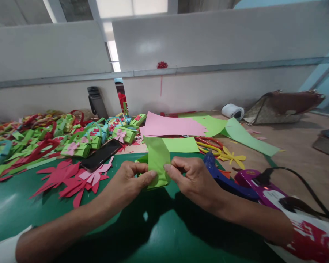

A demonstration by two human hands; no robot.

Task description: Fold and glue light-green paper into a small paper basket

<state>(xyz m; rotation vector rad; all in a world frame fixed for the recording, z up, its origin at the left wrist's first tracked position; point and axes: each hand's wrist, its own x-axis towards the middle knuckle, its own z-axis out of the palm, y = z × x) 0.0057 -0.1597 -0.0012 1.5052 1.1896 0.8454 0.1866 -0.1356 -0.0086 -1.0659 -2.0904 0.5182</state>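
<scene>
A folded light-green paper piece (158, 157) is held up over the green mat, its tall flap standing upright. My left hand (135, 177) pinches its left side, with the thumb on the front face. On the right edge, my right hand (185, 173) grips the paper between thumb and curled fingers. Behind it lie a pink sheet (172, 125) and a light-green sheet (181, 144). Red paper flowers (59, 175) and a pink paper flower (94, 175) rest on the mat to the left, beside a black phone (101, 155).
Finished-looking green paper bags (76, 147) pile up at the left, near a grey bottle (97, 102). At the right are a blue glue gun (229, 184), a purple power strip (263, 190) with black cables, yellow paper flower (232, 157) and a handbag (282, 106).
</scene>
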